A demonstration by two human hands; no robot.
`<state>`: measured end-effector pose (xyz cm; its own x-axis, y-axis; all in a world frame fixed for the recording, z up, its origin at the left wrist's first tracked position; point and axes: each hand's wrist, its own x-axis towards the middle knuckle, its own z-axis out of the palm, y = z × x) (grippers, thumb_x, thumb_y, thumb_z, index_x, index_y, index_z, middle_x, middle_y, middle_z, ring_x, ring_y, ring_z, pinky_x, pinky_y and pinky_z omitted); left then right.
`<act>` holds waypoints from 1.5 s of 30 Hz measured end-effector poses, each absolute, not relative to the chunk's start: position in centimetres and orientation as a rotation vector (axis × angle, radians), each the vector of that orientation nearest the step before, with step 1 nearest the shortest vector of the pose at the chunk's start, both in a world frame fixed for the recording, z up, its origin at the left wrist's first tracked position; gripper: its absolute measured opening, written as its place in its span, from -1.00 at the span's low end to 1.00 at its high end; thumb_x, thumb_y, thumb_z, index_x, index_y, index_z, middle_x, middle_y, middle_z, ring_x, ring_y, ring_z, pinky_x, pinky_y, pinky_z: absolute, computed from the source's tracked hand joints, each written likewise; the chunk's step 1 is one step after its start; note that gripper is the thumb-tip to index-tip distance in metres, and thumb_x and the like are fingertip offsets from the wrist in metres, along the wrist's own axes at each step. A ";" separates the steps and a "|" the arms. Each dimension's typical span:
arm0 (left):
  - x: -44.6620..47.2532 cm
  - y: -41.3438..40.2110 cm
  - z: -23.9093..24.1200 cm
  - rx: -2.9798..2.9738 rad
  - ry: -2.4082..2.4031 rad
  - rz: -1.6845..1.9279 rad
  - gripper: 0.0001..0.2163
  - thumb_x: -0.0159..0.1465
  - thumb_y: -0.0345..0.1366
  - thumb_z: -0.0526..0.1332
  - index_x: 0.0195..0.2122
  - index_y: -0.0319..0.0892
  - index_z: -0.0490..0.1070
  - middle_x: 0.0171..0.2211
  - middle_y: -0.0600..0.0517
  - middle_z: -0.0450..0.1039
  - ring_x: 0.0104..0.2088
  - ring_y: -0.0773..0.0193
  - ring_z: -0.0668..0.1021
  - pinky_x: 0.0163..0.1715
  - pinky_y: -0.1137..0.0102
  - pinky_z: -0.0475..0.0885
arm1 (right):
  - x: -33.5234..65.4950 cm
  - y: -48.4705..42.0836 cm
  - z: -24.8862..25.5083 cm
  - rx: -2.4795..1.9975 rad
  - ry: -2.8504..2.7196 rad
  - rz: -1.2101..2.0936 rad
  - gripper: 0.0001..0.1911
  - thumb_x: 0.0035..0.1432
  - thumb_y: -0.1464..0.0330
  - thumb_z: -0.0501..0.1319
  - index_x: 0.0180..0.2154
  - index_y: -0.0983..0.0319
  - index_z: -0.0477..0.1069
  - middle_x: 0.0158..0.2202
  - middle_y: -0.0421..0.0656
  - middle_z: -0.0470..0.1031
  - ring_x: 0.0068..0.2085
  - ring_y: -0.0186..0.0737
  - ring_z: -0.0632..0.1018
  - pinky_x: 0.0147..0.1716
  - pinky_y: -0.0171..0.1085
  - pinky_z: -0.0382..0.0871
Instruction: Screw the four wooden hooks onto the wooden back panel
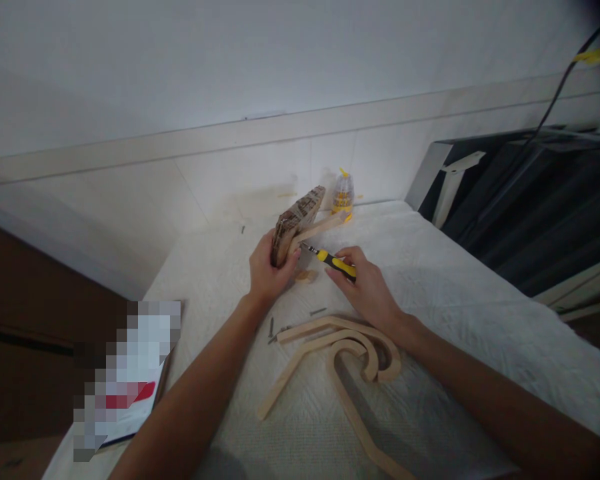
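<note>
My left hand (273, 270) is closed around a brown textured piece (303, 210) with a pale wooden strip (323, 228) against it, the strip pointing off to the right. In my right hand (363, 277) is a yellow and black screwdriver (336, 263), its tip touching or very close to the wood by my left thumb. Below my hands lie several curved wooden hooks (305, 347), bent at one end. Loose screws (271, 327) rest beside them. A small wooden piece (306, 275) sits just under my left fingers.
Behind the work, a clear-topped yellow bit holder (343, 192) stands near the wall. A flat item with a blurred face and red patch (130, 397) lies at the left edge of the white cloth (440, 293). Dark panels (510, 180) lean at the right.
</note>
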<state>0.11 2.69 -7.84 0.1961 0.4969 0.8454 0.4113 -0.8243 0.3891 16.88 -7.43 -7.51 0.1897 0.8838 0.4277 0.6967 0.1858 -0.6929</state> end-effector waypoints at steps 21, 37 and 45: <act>0.1 2.8 -8.0 2.376 0.889 1.721 -0.58 0.13 -0.17 0.26 -0.02 -0.24 0.28 -0.14 -0.11 0.49 -0.14 0.19 0.54 -0.14 0.33 0.46 | 17.0 -7.5 -7.7 -1.608 -1.521 0.193 -0.84 0.12 0.25 0.10 -0.29 0.19 0.21 -0.41 -0.14 0.47 -0.43 -0.17 0.47 -0.47 -0.27 0.24; 0.1 2.9 -8.0 2.359 0.904 1.694 -0.61 0.14 -0.18 0.25 -0.03 -0.20 0.29 -0.19 -0.06 0.48 -0.21 0.22 0.54 -0.20 0.33 0.46 | 17.0 -7.5 -7.5 -1.633 -1.542 0.150 -0.85 0.16 0.24 0.06 -0.28 0.19 0.22 -0.37 -0.08 0.49 -0.40 -0.12 0.49 -0.45 -0.24 0.26; 0.1 2.9 -8.1 2.358 0.906 1.722 -0.61 0.14 -0.18 0.26 -0.04 -0.21 0.30 -0.18 -0.07 0.49 -0.19 0.21 0.54 -0.19 0.33 0.46 | 17.0 -7.5 -7.3 -1.594 -1.595 0.222 -0.83 0.18 0.27 0.03 -0.20 0.21 0.23 -0.30 -0.06 0.49 -0.32 -0.10 0.52 -0.40 -0.23 0.30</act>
<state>0.09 2.90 -8.07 0.1914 0.5039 0.8423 0.4089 -0.8211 0.3983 16.99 -7.50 -7.29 0.1713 0.8876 0.4276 0.7374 0.1723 -0.6531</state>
